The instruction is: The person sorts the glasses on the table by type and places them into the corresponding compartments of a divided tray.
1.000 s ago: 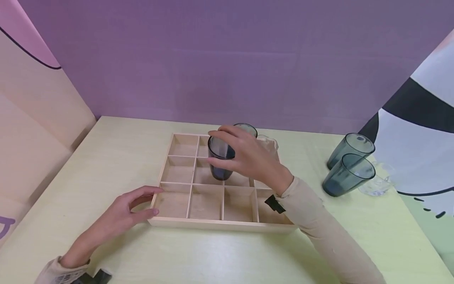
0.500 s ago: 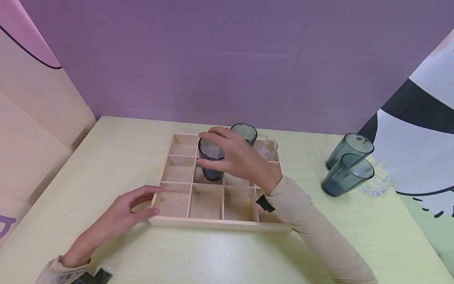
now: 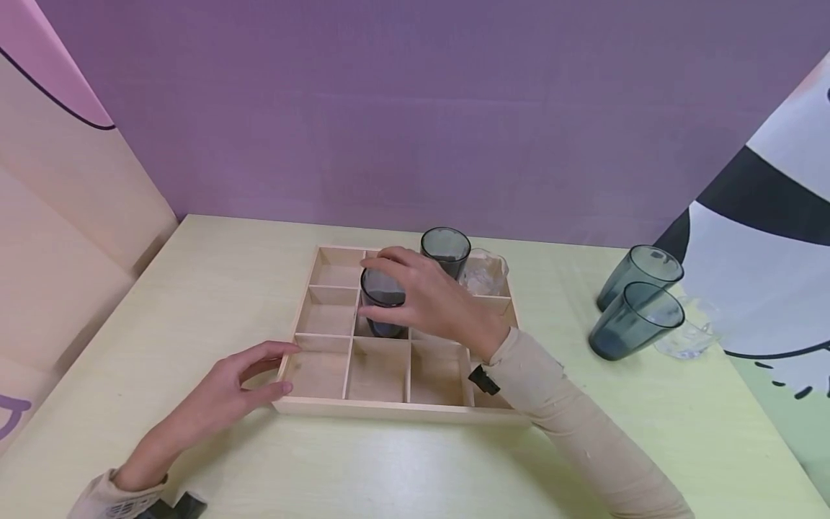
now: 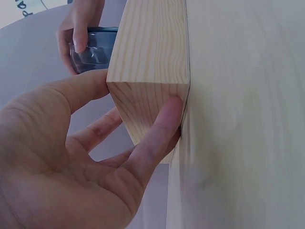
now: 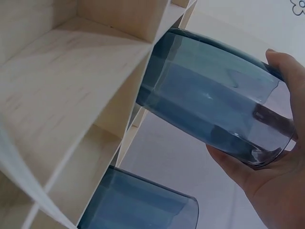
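Note:
My right hand [image 3: 434,299] grips a blue-grey glass tumbler [image 3: 384,288] by its upper part, thumb and fingers on opposite sides near the rim. The tumbler's base dips into a middle-row compartment, second from the left, of a light wooden divided tray [image 3: 402,411]. Seen from the right wrist, the glass [image 5: 205,95] has its lower end between the dividers. My left hand [image 3: 223,389] holds the tray's front left corner; the left wrist view shows fingers and thumb around the wooden corner [image 4: 145,95].
Another blue-grey tumbler [image 3: 446,249] stands in the tray's back row, beside a clear glass cup [image 3: 485,272]. To the right on the table [image 3: 622,432] are two more tumblers [image 3: 638,270], partly overlapping, and a clear glass cup [image 3: 689,339]. A purple backdrop [image 3: 415,115] rises behind the table.
The right hand has carried the tumbler left, then lowered it slightly into the compartment. The left hand has stayed at the tray's corner.

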The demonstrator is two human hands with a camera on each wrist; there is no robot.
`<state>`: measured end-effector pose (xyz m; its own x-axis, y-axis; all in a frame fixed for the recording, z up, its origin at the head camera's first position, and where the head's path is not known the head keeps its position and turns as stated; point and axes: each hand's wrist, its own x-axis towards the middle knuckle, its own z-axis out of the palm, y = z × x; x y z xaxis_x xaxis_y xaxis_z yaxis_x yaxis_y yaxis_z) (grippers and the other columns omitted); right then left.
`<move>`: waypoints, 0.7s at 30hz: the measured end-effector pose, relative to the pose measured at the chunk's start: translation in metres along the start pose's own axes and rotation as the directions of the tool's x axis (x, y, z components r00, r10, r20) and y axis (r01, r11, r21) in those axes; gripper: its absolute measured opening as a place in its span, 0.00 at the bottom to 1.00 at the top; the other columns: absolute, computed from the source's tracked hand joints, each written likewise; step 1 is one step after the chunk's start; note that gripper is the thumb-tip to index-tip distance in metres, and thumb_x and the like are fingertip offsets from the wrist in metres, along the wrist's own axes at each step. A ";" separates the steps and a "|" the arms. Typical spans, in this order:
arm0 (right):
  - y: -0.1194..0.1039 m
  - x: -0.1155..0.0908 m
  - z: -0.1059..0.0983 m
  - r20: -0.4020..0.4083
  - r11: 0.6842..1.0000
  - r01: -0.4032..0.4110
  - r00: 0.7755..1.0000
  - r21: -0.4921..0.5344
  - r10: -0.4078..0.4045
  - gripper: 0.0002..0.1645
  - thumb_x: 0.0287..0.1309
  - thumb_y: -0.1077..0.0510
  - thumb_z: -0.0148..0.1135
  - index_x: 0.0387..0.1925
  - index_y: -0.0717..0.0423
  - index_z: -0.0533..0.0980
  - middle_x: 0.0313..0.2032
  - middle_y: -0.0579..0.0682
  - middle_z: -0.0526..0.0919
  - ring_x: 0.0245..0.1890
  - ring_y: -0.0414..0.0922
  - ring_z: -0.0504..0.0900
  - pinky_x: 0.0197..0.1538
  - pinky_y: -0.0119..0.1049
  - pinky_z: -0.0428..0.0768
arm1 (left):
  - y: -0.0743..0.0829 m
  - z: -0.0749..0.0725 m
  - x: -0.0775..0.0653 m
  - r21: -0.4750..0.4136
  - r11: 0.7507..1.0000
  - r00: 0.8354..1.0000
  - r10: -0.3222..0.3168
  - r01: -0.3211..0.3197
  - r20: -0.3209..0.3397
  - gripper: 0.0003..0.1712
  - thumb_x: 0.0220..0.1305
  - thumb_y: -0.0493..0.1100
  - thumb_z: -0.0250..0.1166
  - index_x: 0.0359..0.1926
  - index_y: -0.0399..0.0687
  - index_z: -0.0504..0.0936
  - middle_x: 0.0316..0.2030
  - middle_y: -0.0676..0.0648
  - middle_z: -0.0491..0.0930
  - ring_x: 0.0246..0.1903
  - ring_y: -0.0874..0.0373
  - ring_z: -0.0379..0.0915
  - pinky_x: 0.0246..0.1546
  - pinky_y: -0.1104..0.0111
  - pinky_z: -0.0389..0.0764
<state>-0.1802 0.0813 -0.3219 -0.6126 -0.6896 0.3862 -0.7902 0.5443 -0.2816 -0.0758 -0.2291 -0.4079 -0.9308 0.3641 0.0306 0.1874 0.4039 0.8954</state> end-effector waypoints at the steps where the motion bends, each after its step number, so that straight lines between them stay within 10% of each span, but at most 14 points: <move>1: 0.000 0.000 0.001 0.000 1.000 -0.001 1.000 0.005 0.001 0.38 0.57 0.36 0.69 0.64 0.50 0.75 0.58 0.52 0.77 0.58 0.46 0.76 0.59 0.44 0.78 | 0.000 0.000 0.000 0.001 1.000 1.000 0.000 0.000 0.000 0.27 0.67 0.46 0.68 0.65 0.53 0.75 0.64 0.46 0.73 0.64 0.37 0.68 0.54 0.64 0.78; 21: 0.005 -0.003 0.006 0.102 1.000 -0.016 0.995 0.013 0.014 0.41 0.55 0.37 0.71 0.66 0.49 0.73 0.56 0.50 0.74 0.55 0.44 0.74 0.57 0.41 0.78 | 0.001 0.001 0.001 -0.017 1.000 1.000 -0.008 0.008 0.000 0.27 0.66 0.46 0.69 0.64 0.53 0.75 0.64 0.44 0.73 0.64 0.35 0.66 0.51 0.68 0.80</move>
<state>-0.1819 0.0833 -0.3298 -0.6223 -0.7270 0.2903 -0.7806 0.5488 -0.2991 -0.0766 -0.2280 -0.4075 -0.9324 0.3608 0.0235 0.1745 0.3922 0.9032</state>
